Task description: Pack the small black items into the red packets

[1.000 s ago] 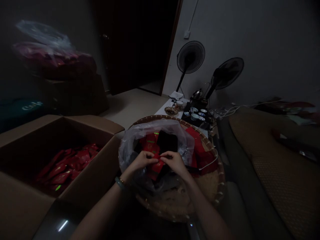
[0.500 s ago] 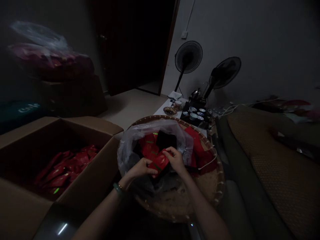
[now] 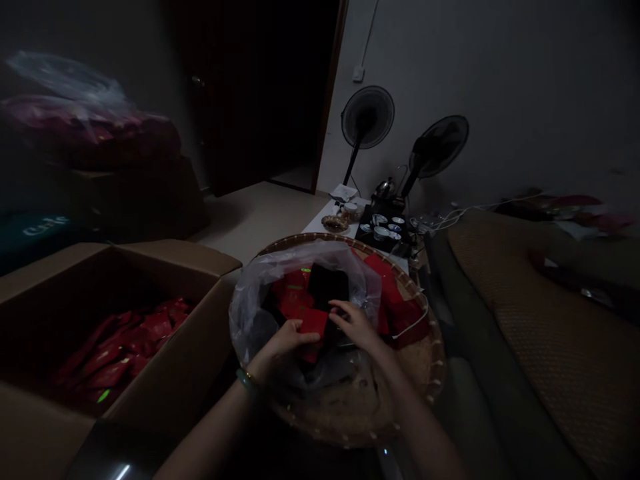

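Note:
My left hand [image 3: 286, 343] and my right hand [image 3: 354, 325] meet over a clear plastic bag [image 3: 255, 300] full of small red packets, which lies in a round woven basket [image 3: 425, 380]. Both hands pinch one red packet [image 3: 311, 325] between them, the left from below, the right at its right edge. A green bangle [image 3: 245, 380] is on my left wrist. More red packets [image 3: 395, 300] lie loose in the basket to the right of the bag.
An open cardboard box [image 3: 45, 413] at the left holds several red packets [image 3: 125, 340]. Behind the basket stands a low table with a tea set [image 3: 383, 227] and two floor fans [image 3: 367, 120]. A sofa cushion [image 3: 540, 320] runs along the right. A bagged red pile [image 3: 85, 127] sits far left.
The packet has been turned and lowered between my hands, the right hand sliding to its right edge. The view has shifted slightly rightward and down.

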{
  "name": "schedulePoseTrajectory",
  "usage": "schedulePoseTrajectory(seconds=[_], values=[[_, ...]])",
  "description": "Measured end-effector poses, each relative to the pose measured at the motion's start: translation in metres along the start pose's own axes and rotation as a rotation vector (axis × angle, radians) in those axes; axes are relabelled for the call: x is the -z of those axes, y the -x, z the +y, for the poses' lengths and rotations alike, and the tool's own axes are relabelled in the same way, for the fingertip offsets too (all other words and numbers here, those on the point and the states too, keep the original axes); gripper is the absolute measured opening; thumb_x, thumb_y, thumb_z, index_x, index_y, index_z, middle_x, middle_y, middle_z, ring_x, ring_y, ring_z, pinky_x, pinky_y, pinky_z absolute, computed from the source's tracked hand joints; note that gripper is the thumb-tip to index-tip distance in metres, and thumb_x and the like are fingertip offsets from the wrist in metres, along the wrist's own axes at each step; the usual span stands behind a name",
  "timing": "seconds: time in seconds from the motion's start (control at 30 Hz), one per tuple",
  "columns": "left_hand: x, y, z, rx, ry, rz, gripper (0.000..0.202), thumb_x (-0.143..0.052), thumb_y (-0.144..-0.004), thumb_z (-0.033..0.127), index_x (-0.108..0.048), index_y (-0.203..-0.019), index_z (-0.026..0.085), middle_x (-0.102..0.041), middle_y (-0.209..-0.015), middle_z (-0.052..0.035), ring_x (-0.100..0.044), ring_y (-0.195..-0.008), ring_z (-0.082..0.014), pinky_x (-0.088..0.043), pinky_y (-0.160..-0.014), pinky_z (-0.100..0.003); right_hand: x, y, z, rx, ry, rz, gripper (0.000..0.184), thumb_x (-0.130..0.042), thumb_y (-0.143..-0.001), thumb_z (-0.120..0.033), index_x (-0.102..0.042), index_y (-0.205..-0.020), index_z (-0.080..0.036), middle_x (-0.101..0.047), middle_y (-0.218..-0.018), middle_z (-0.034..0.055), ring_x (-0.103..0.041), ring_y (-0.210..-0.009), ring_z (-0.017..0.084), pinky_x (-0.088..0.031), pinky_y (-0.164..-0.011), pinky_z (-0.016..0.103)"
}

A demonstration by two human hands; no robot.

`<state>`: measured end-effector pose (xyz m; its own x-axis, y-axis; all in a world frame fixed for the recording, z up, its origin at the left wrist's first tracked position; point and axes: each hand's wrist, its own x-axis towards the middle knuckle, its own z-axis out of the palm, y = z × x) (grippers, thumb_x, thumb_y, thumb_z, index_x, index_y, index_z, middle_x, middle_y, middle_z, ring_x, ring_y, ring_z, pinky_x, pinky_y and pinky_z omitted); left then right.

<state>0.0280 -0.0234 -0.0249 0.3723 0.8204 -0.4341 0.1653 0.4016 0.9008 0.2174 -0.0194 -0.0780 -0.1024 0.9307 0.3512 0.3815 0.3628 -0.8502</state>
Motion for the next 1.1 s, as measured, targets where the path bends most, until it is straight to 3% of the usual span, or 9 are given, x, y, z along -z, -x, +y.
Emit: schedulePoseTrajectory(seconds=[0.07,0.13,0.3,0.47,0.67,0.87,1.1], values=[[-0.001,-0.002,-0.003,0.01,0.061,0.026,0.044,-0.082,-0.045,0.031,-0.064,-0.078,0.009,-0.066,-0.068,-0.0042,-0.061,-0.058,-0.0149,-0.047,-0.057,-0.025,0.016,0.011,0.017,0.011,0.247,-0.173,0.055,-0.068,-0.068,-0.035,-0.053,-0.119,-0.019,-0.059,-0.111,0.0104,-0.05,-0.105,0.025,-0.039,-0.087,0.036],[-0.001,-0.005,-0.006,0.016,0.111,0.042,0.043,-0.083,-0.044,0.03,-0.064,-0.077,0.009,-0.067,-0.069,-0.0054,-0.062,-0.059,-0.0158,-0.048,-0.058,-0.026,0.025,0.021,0.031,-0.041,0.46,-0.311,0.068,-0.074,-0.061,-0.028,-0.049,-0.123,-0.018,-0.056,-0.115,0.0128,-0.047,-0.108,0.029,-0.038,-0.089,0.039],[-0.004,-0.014,-0.01,0.039,0.157,0.051,0.044,-0.084,-0.041,0.026,-0.064,-0.076,0.008,-0.068,-0.069,-0.0064,-0.063,-0.061,-0.0171,-0.049,-0.06,-0.027,0.021,0.031,0.047,-0.057,0.669,-0.424,0.057,-0.072,-0.061,-0.021,-0.054,-0.115,-0.02,-0.057,-0.11,0.0122,-0.048,-0.106,0.03,-0.038,-0.085,0.039],[-0.003,-0.021,-0.012,0.039,0.141,0.076,0.041,-0.084,-0.041,0.025,-0.065,-0.074,0.009,-0.067,-0.068,-0.0053,-0.063,-0.061,-0.0159,-0.048,-0.06,-0.025,0.024,0.02,0.061,0.001,0.504,-0.373,0.043,-0.07,-0.061,-0.024,-0.061,-0.103,-0.018,-0.06,-0.099,0.0092,-0.054,-0.096,0.026,-0.04,-0.082,0.035],[-0.008,-0.035,-0.02,0.041,0.096,0.092,0.041,-0.083,-0.04,0.028,-0.065,-0.072,0.009,-0.067,-0.064,-0.006,-0.061,-0.056,-0.0153,-0.045,-0.058,-0.026,0.058,-0.003,0.055,0.094,0.07,-0.198,0.041,-0.066,-0.069,-0.031,-0.057,-0.107,-0.018,-0.058,-0.101,0.0075,-0.055,-0.094,0.021,-0.043,-0.081,0.033],[-0.03,-0.047,-0.019,0.028,0.096,0.045,0.044,-0.083,-0.041,0.03,-0.068,-0.076,0.008,-0.066,-0.064,-0.0049,-0.058,-0.054,-0.0139,-0.044,-0.059,-0.027,0.06,-0.019,0.029,0.152,0.052,-0.263,0.044,-0.067,-0.07,-0.036,-0.059,-0.109,-0.018,-0.057,-0.094,0.0065,-0.055,-0.088,0.02,-0.044,-0.076,0.031],[-0.037,-0.055,-0.026,0.029,0.092,0.075,0.045,-0.083,-0.042,0.032,-0.068,-0.077,0.009,-0.066,-0.063,-0.0034,-0.058,-0.053,-0.0142,-0.045,-0.057,-0.027,0.047,-0.023,0.027,0.105,0.035,-0.226,0.027,-0.064,-0.073,-0.029,-0.065,-0.099,-0.02,-0.061,-0.09,0.0047,-0.057,-0.084,0.018,-0.044,-0.073,0.028]])
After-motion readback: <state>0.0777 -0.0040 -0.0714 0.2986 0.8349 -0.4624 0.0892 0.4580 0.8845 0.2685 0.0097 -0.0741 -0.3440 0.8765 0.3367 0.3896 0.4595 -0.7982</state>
